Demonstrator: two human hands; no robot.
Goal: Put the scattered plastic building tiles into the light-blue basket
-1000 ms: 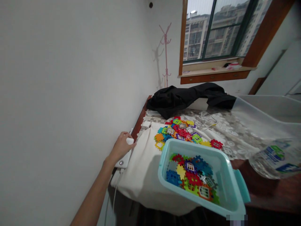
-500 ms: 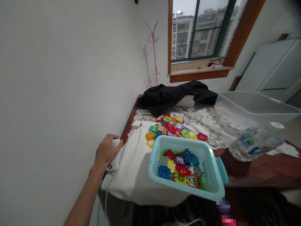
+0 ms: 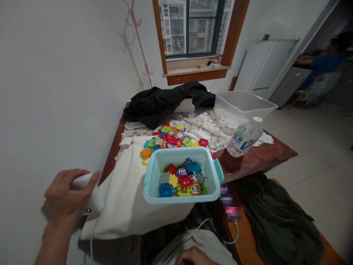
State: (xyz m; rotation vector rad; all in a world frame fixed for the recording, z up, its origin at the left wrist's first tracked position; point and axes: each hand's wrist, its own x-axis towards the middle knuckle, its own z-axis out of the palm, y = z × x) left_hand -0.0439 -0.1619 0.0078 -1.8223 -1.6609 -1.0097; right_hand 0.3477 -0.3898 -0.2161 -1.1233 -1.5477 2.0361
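Forearm point(image 3: 56, 237) angled upward, left hand point(image 3: 66, 193) curls around a white device point(image 3: 96, 199).

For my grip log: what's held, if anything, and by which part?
The left hand grips a white device near its upper end, thumb opposite fingers. The right hand is cut off: unclear.

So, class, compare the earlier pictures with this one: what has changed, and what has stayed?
The view has swung right and down, so things shift left in frame; the right hand now shows at the bottom edge. The left hand keeps hold of the white piece; nothing is visibly let go. The blue tub, its toy pieces and the bottle stayed put.
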